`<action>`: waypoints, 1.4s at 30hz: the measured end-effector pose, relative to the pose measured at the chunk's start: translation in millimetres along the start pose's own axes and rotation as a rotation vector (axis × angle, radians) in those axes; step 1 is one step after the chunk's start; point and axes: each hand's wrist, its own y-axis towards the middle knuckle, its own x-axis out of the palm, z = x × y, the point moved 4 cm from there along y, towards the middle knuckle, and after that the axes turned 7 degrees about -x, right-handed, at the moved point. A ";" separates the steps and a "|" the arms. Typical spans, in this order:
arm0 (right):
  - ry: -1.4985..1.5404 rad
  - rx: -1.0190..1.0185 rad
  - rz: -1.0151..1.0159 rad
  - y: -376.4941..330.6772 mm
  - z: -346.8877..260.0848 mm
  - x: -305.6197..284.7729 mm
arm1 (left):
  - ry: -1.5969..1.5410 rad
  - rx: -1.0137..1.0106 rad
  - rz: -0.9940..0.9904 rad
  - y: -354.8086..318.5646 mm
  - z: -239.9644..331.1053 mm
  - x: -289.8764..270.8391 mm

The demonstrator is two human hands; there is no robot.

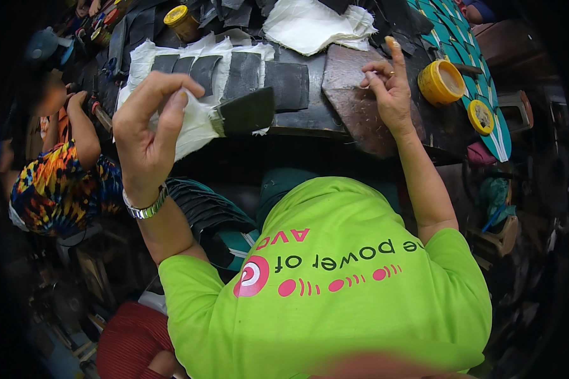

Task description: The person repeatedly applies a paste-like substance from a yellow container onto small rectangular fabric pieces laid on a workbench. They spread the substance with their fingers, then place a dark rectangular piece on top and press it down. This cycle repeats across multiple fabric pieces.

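My left hand (150,129), with a metal watch at the wrist, is raised at the table's near edge. Its thumb and bent forefinger pinch a piece of white cloth (197,129). A dark rectangular piece (248,112) sticks out from the cloth's right side. Over a brown, stained board (354,104) hovers my right hand (391,88). Its forefinger points up with a pale smear on the tip; the thumb and ringed finger are bent close together, and nothing shows between them. Behind my left hand, several dark rectangular pieces (243,72) lie in a row on white cloth.
A yellow tub (440,83) of pale paste stands right of the board, beside its yellow lid (480,117). More white cloth (316,25) is heaped behind. Teal sheets with dark pieces (468,44) lie at right; another yellow tub (182,24) is far left. A person in a multicoloured shirt (60,186) sits left.
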 end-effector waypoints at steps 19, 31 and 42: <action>-0.012 0.002 0.065 -5.1 11.7 -13.4 | 0.535 -0.188 -0.083 132.4 -140.0 118.9; 0.055 0.032 0.140 -5.2 11.1 -11.0 | 0.335 -0.004 0.017 184.6 -109.5 235.5; 0.004 0.071 0.122 -2.6 14.3 -13.0 | -0.141 -0.310 0.074 221.4 -160.8 268.9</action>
